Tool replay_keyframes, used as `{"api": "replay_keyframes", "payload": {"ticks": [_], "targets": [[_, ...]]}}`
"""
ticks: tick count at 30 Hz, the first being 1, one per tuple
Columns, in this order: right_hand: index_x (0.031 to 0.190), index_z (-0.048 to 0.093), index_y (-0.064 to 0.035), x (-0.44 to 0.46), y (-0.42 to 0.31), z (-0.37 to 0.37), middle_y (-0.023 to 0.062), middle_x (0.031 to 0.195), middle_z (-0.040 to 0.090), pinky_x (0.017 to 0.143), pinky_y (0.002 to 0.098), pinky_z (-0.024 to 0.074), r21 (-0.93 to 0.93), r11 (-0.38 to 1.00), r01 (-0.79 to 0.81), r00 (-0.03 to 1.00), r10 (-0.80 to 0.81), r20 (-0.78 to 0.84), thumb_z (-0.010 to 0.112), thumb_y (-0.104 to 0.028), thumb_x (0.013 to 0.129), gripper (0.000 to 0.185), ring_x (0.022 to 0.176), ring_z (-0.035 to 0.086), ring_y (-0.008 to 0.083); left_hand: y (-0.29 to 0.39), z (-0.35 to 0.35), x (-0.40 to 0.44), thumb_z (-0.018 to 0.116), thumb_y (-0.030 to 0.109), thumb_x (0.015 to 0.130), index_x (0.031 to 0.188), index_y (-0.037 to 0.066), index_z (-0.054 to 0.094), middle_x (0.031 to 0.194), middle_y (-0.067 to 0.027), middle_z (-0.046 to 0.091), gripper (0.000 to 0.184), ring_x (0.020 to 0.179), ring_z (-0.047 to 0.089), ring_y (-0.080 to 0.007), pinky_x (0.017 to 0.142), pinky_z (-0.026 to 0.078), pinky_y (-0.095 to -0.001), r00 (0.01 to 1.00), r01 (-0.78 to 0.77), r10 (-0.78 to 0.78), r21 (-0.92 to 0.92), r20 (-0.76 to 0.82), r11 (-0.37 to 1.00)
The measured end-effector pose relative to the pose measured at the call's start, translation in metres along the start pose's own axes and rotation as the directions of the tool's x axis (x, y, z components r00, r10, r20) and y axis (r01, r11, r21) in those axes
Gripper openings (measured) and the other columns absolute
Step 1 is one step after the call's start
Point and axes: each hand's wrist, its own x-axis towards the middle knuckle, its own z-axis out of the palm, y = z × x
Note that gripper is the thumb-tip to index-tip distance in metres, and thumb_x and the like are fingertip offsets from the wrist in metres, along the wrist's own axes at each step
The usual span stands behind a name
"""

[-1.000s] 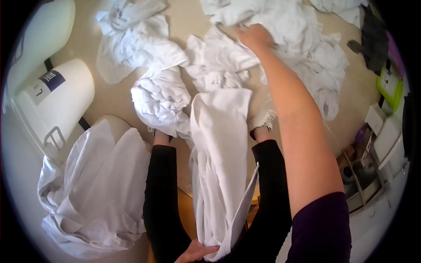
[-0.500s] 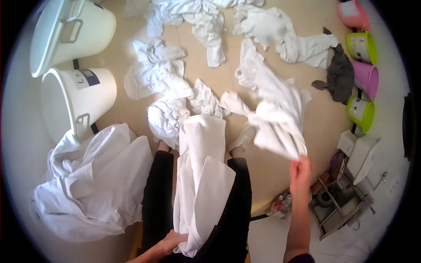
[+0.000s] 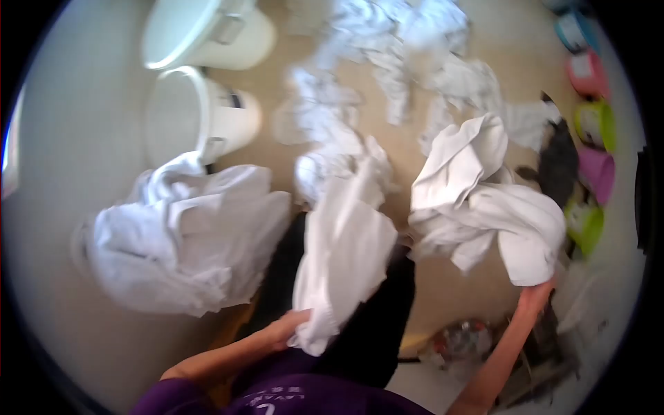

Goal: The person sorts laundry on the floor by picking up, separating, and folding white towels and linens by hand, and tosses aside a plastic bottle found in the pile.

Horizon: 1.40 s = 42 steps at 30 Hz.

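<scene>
Over my lap lies a long white cloth (image 3: 342,242), and my left hand (image 3: 289,328) is closed on its near end. Out to the right, my right hand (image 3: 536,296) grips the lower corner of a bunched white garment (image 3: 512,214), raised in front of me with its folds spreading to the left. Its exact kind I cannot make out. A large heap of white fabric (image 3: 187,242) sits to the left of my legs. More crumpled white laundry (image 3: 321,107) lies on the floor beyond my knees, blurred by motion.
Two big white tubs (image 3: 235,124) with handles stand at the far left. Small coloured buckets (image 3: 595,173) line the right wall, with a dark grey cloth (image 3: 559,159) beside them. A clear bag with red bits (image 3: 467,340) is at the lower right.
My right hand has moved right and lifted its garment, now more bunched. The left hand still holds the cloth on my lap. The whole view has shifted.
</scene>
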Motion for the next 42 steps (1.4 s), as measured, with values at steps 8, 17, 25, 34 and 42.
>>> {"api": "replay_keyframes", "payload": {"ticks": [8,17,25,34,42], "targets": [[0.068,0.051,-0.0035,-0.177,-0.036,0.115,0.0021,0.058,0.047,0.041,0.0256,0.0374,-0.177,0.979,-0.098,0.697,0.194,0.690,0.054,-0.010,0.087,0.021,0.044,0.042,0.0100,0.028,0.043,-0.058,0.072,0.031,0.080,0.122,-0.008,0.055,0.108,-0.0147,0.066,0.060,0.092,0.066,-0.0188,0.084,0.052,-0.0295,0.964,-0.260,0.259,-0.021,-0.054,0.965],[0.066,0.055,0.0001,-0.264,-0.092,0.190,0.0049,0.055,0.054,0.043,0.0270,0.0404,-0.190,0.977,0.099,0.486,0.119,0.866,0.055,-0.013,0.087,0.025,0.040,0.038,0.0081,0.059,-0.018,-0.159,0.076,0.031,0.073,0.123,-0.008,0.054,0.109,-0.0145,0.065,0.067,0.095,0.065,-0.0205,0.084,0.052,-0.0302,0.624,-0.776,0.778,0.062,-0.071,0.628],[0.082,0.067,0.0068,-0.428,-0.224,0.286,0.0078,0.061,0.062,0.036,0.0215,0.0358,0.110,0.914,0.392,-0.066,-0.091,0.994,0.055,-0.013,0.085,0.023,0.041,0.049,0.0087,0.109,-0.015,-0.381,0.081,0.030,0.070,0.118,-0.005,0.055,0.110,-0.0135,0.065,0.065,0.093,0.066,-0.0215,0.082,0.054,-0.0323,-0.411,-0.096,0.723,0.763,0.554,-0.639],[0.059,0.069,-0.0021,-0.607,-0.292,0.401,0.0077,0.059,0.067,0.054,0.0255,0.0538,0.726,0.667,0.170,-0.611,-0.507,0.609,0.058,-0.015,0.081,0.028,0.049,0.064,0.0112,0.177,-0.179,-0.495,0.086,0.029,0.066,0.114,-0.001,0.057,0.111,-0.0125,0.065,0.064,0.090,0.068,-0.0226,0.080,0.056,-0.0345,-0.762,0.620,0.101,0.765,0.640,-0.172],[0.067,0.071,-0.0028,-0.615,-0.153,0.572,0.0114,0.071,0.070,0.070,0.0331,0.0528,0.479,0.660,0.578,-0.568,-0.096,0.817,0.055,-0.020,0.075,0.025,0.071,0.069,0.0219,0.321,-0.278,-0.460,0.046,0.027,0.097,0.117,0.000,0.056,0.111,-0.0100,0.060,0.036,0.102,0.059,-0.0228,0.087,0.050,-0.0356,-0.500,-0.831,0.859,0.342,-0.113,-0.439]]}}
